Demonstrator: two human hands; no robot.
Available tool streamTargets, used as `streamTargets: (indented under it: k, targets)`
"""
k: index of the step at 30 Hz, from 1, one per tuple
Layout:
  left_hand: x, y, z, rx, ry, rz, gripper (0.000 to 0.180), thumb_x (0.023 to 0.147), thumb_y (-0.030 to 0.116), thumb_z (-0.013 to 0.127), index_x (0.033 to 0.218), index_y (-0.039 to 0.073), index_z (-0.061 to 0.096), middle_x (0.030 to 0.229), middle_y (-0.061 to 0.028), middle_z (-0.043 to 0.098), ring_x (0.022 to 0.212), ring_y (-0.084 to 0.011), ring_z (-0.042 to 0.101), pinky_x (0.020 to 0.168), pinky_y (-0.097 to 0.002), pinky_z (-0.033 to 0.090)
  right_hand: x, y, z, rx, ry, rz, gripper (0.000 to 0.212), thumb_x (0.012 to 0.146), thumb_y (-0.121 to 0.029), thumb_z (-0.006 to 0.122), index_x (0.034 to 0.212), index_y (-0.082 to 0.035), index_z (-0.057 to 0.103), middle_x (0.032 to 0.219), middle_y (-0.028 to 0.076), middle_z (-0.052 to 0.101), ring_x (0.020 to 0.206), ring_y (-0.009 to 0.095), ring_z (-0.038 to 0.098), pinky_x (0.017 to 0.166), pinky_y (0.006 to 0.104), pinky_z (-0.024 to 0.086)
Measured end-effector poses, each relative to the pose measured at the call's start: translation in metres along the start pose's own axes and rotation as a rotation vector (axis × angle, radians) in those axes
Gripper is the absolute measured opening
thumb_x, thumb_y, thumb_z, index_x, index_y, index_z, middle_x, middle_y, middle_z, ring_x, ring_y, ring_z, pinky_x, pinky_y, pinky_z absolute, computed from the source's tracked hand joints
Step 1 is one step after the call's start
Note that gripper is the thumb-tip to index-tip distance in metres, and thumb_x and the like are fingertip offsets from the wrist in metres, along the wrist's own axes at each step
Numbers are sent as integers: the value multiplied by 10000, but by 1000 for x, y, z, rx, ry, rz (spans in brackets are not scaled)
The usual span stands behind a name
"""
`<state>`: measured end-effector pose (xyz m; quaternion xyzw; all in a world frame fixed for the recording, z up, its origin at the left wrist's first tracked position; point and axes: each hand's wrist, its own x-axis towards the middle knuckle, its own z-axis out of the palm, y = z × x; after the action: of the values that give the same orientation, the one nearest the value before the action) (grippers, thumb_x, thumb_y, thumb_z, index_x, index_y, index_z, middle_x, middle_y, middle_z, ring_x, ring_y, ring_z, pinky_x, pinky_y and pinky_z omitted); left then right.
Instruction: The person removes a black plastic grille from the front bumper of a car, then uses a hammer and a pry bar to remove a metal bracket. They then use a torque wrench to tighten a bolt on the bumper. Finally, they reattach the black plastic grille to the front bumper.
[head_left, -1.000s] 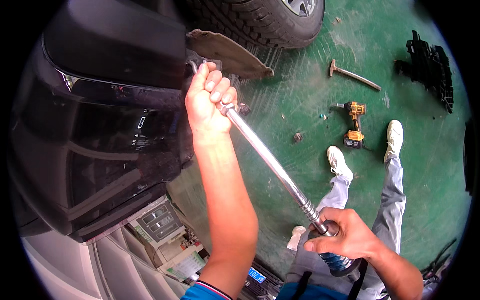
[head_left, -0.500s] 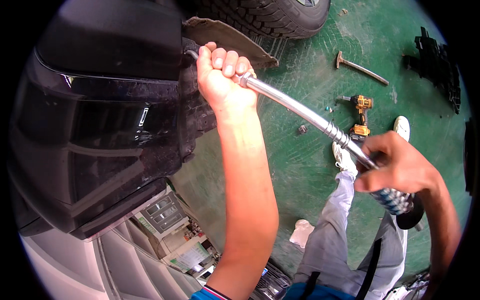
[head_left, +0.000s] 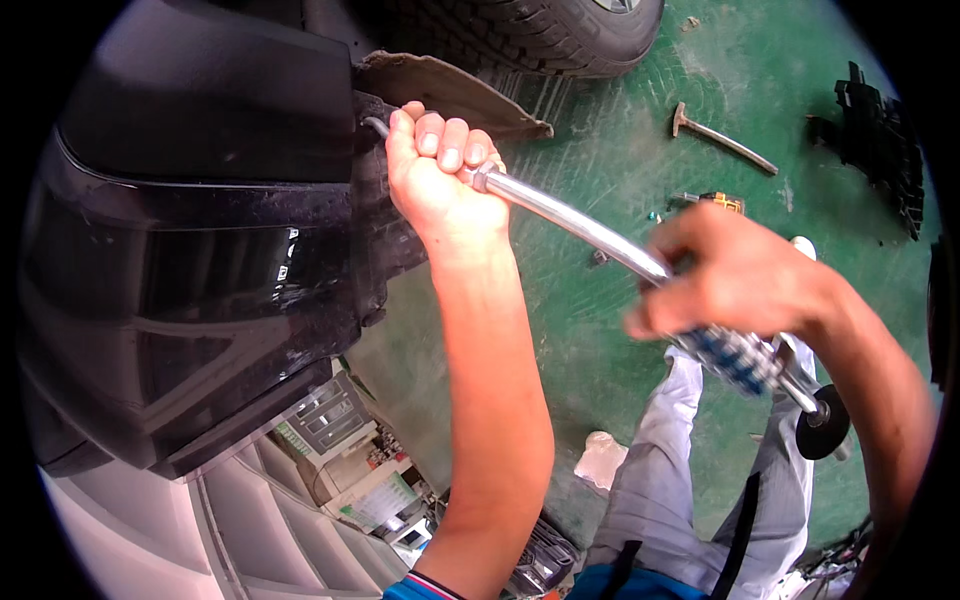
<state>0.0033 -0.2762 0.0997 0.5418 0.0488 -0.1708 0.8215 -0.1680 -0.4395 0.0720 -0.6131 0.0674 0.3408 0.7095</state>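
Observation:
A slide hammer [head_left: 580, 227] with a bright steel rod runs slantwise between my hands. My left hand [head_left: 447, 180] is closed round its far end, and the hooked tip [head_left: 375, 127] reaches past my thumb to the edge of a glossy black car bumper [head_left: 220, 265]. What the hook catches is hidden. My right hand [head_left: 735, 270], smeared by motion, curls round the sliding weight [head_left: 730, 358], a ribbed blue-and-silver sleeve partly under the palm. Below it, bare rod shows down to a black round stop [head_left: 822, 422], apart from the weight.
Behind the bumper's edge hang a bent grey-brown liner [head_left: 450, 85] and a tyre [head_left: 590, 45]. A hammer [head_left: 725, 139], a yellow-black cordless driver [head_left: 722, 202] half hidden by my right hand, and a black plastic part [head_left: 880, 150] lie on the green floor. A pale scrap [head_left: 602, 460] lies beside my leg.
My right hand has moved up and left along the rod with the weight, away from the black stop. My left hand stays closed at the hook end, shifted slightly.

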Motion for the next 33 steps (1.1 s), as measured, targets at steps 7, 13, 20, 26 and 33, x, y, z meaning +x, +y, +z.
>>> streamTargets:
  k: [7,13,20,26,33]
  targets:
    - [-5,-6,8,99,62,29,194,1026,209,430,935,67,524,580,50,372,438,-70,340,402,-240,324,-71,110,35,430,135,20,267,655,-150,760,822,9,625,681,41,632,655,86,558,605,258,443]
    - [-7,5,-2,203,66,-9,218,1032,241,439,985,55,541,643,31,423,503,-82,392,473,-263,398,-63,99,46,421,45,123,356,627,-159,792,868,40,622,694,73,630,652,105,553,588,282,442]
    - [-5,14,13,346,310,-16,256,1030,247,447,1063,9,537,772,-46,515,622,-155,493,580,-328,450,-57,87,44,124,291,33,327,575,-179,769,783,31,628,624,106,544,561,198,536,529,333,410]
    - [14,16,9,259,241,-103,295,1046,336,412,950,73,507,628,30,376,511,-97,361,504,-276,362,-52,80,23,-82,427,-22,306,535,-189,733,711,30,612,640,122,534,583,238,541,531,364,396]
    - [31,-9,-4,-215,-166,-23,330,1037,389,397,950,99,529,573,55,338,505,-85,349,524,-252,391,-52,64,-50,-249,439,-45,349,564,-284,647,639,36,530,659,96,407,571,208,431,516,360,313]
